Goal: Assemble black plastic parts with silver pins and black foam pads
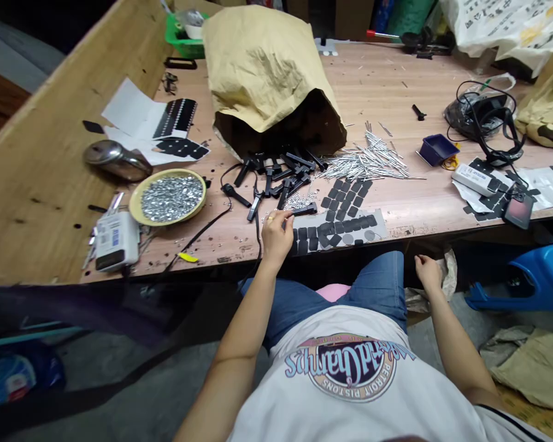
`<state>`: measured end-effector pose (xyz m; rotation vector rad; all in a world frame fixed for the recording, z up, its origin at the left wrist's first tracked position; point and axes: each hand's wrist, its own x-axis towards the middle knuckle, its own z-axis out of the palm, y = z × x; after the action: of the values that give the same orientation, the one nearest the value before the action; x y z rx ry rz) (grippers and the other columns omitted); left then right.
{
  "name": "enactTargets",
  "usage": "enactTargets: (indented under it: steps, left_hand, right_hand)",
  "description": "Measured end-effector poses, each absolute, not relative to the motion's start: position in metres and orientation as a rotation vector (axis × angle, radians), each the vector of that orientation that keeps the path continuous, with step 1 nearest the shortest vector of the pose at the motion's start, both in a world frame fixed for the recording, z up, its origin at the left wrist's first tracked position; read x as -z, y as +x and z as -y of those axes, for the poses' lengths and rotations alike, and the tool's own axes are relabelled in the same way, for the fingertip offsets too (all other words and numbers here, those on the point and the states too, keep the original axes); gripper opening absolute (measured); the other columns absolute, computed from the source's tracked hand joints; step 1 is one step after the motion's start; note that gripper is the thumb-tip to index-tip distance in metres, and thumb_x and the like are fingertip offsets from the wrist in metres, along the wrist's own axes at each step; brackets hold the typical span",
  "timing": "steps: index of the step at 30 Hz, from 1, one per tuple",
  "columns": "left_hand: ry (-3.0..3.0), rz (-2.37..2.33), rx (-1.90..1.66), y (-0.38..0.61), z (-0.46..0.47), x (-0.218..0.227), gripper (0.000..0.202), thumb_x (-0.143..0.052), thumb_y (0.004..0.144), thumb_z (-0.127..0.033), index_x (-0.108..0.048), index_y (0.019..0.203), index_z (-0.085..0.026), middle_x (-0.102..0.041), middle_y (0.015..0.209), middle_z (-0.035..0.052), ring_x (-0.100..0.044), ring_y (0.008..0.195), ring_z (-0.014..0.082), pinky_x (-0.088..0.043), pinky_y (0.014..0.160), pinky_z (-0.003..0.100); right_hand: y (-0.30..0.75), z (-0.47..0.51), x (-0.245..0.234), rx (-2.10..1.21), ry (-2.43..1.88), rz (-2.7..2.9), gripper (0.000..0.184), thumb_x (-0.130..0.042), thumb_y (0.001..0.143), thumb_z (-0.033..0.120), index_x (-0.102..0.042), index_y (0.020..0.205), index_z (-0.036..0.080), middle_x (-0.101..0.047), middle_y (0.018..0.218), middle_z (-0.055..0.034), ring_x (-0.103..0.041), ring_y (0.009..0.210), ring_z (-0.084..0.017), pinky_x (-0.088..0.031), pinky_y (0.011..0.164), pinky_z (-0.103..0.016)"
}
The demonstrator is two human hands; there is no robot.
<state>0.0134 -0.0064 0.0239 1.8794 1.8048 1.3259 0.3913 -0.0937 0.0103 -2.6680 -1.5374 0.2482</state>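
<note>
My left hand rests at the front edge of the wooden table, fingers closed on a black plastic bar. Just beyond it lies a heap of black plastic parts spilling from a brown paper sack. Black adhesive pads lie to the right of the hand, with a sheet of pads at the edge. A pile of metal pins sits behind them. My right hand hangs below the table beside my knee, fingers curled, nothing visible in it.
A yellow dish of small metal pieces stands left, with a white box and a metal mouse-shaped object nearby. A small blue tray, cables, a phone lie right. A blue stool stands beside my leg.
</note>
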Motion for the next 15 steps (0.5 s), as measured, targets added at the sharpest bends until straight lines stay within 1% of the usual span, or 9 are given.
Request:
enactTargets:
  steps: [2,4,7,9,11,15]
  left_hand:
    - [1.965,-1.861,-1.22,0.009,-0.007,-0.023,0.015,-0.052,0.079,-0.018,-0.067,0.082,-0.018,-0.065,0.087,0.0103,-0.058,0.087,0.0246,-0.046,0.081,0.039]
    - [2.047,-1.836,-1.091,0.009,-0.021,-0.023,0.011,-0.056,0.076,-0.016,-0.066,0.08,-0.019,-0.064,0.089,0.0113,-0.056,0.091,0.0274,-0.045,0.082,0.042]
    - [2.063,-1.838,-0.961,0.01,-0.037,-0.025,0.007,-0.057,0.075,-0.017,-0.064,0.078,-0.019,-0.062,0.091,0.0133,-0.054,0.093,0.0307,-0.044,0.082,0.045]
    - [1.966,-1.948,-0.985,0.005,-0.042,-0.026,0.01,-0.052,0.078,-0.017,-0.062,0.077,-0.018,-0.061,0.09,0.015,-0.054,0.094,0.0327,-0.043,0.083,0.048]
    - [1.816,-2.09,-1.048,-0.005,-0.042,-0.025,0.014,-0.047,0.08,-0.016,-0.061,0.077,-0.017,-0.06,0.089,0.0166,-0.053,0.096,0.0338,-0.042,0.085,0.05]
    - [1.643,-2.221,-1.149,-0.027,-0.031,-0.02,0.014,-0.045,0.079,-0.016,-0.06,0.076,-0.017,-0.06,0.088,0.0173,-0.053,0.098,0.0344,-0.039,0.09,0.051]
  right_hand:
    - [0.374,0.081,-0.021,-0.207,-2.487,1.512,0.04,-0.037,0.088,0.031,-0.069,0.098,0.01,-0.07,0.091,-0.0173,-0.065,0.083,-0.026,-0.05,0.072,-0.036]
    - [0.349,0.067,-0.032,-0.163,-2.219,1.568,0.041,-0.034,0.089,0.032,-0.069,0.1,0.013,-0.07,0.098,-0.0144,-0.065,0.088,-0.023,-0.05,0.077,-0.033]
    - [0.305,0.044,-0.046,-0.228,-1.884,1.731,0.043,-0.03,0.092,0.033,-0.067,0.101,0.015,-0.07,0.097,-0.0118,-0.064,0.084,-0.019,-0.051,0.074,-0.03]
    - [0.274,0.027,-0.051,-0.283,-1.727,1.895,0.041,-0.031,0.093,0.032,-0.067,0.101,0.016,-0.069,0.095,-0.0108,-0.063,0.083,-0.019,-0.05,0.074,-0.03]
    - [0.244,0.01,-0.055,-0.304,-1.581,2.106,0.037,-0.033,0.093,0.029,-0.067,0.102,0.016,-0.068,0.096,-0.0105,-0.061,0.088,-0.019,-0.048,0.08,-0.03]
    - [0.187,-0.027,-0.059,-0.257,-1.323,2.548,0.031,-0.039,0.092,0.022,-0.063,0.11,0.013,-0.063,0.11,-0.0133,-0.053,0.104,-0.022,-0.044,0.088,-0.032]
